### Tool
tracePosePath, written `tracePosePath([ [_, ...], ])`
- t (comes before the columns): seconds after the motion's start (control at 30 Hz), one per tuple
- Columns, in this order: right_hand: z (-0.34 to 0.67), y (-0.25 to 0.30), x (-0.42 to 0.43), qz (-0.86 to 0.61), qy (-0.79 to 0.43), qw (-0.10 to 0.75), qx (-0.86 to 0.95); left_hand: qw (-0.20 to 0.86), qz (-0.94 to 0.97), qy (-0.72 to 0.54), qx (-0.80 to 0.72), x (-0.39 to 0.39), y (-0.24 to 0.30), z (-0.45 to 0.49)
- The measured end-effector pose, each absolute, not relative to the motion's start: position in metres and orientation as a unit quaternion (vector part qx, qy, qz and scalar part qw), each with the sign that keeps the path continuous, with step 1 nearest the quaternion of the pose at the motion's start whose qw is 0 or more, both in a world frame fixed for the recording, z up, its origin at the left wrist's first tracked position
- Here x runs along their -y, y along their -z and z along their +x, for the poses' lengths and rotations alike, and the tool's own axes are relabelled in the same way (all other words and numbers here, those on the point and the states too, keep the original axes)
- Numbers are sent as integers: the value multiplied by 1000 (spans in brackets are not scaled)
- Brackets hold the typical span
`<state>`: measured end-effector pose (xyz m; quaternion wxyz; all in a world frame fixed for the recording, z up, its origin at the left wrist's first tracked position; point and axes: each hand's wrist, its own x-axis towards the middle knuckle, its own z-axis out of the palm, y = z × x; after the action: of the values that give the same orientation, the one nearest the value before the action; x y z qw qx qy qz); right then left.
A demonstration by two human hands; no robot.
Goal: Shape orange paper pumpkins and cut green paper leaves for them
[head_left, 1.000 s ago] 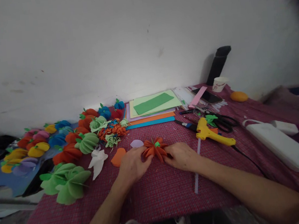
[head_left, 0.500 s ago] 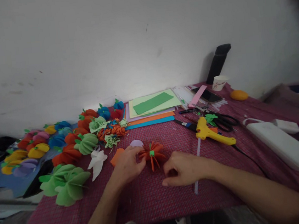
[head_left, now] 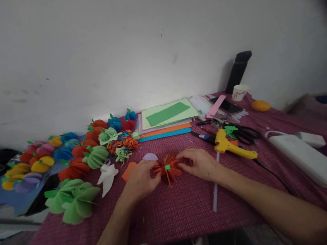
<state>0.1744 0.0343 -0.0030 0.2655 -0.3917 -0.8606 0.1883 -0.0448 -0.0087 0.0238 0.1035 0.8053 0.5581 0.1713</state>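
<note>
An orange paper pumpkin (head_left: 173,172) with fanned-out segments and a small green piece (head_left: 167,167) at its centre lies on the table before me. My left hand (head_left: 143,179) grips its left segments between thumb and fingers. On the other side, my right hand (head_left: 199,165) has thumb and fingertips closed at the right-hand segments. Beside my left hand lie an orange paper piece (head_left: 129,171) and a lilac paper circle (head_left: 150,157). A yellow glue gun (head_left: 233,146) with a long clear glue stick rests just right of my right hand.
Many finished paper pumpkins (head_left: 73,169) crowd the left side, with a light green one (head_left: 74,202) nearest. Coloured paper sheets (head_left: 167,118) lie at the back. Black scissors (head_left: 248,133), a paper cup (head_left: 240,92) and a white power bank (head_left: 310,157) stand to the right.
My right hand has moved up and to the left, from beside the pumpkin to its right-hand segments. My left hand stays at the left segments.
</note>
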Motion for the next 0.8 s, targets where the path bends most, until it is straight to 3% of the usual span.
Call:
tracePosePath([
  [0.8,174,-8,-15,-358,-160,226,892,119,803,-160,-562,9,-25,-45],
])
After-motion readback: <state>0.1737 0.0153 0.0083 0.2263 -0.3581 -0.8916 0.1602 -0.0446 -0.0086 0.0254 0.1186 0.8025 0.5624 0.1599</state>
